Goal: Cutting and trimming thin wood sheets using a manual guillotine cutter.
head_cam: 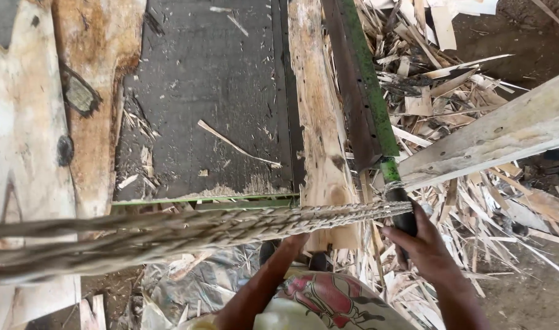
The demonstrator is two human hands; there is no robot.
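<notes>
Gripping the dark handle point(404, 221) at the near end of the green metal bar point(366, 91), the right hand point(427, 247) is seen with fingers curled shut around it. From that handle the bar's long axis runs straight away, beside the rough wooden plank point(319, 116), with the braided rope point(230, 227) stretched leftward. The left hand point(296, 242) is partly hidden under the rope; its fingers cannot be judged.

A dark, scuffed saw bench point(212, 91) carries the timber. A long pale splinter point(236, 145) lies near its middle. Left of the splinter rest two rough slabs point(59, 110); right of it a narrow barky plank point(319, 116) runs along the edge.
</notes>
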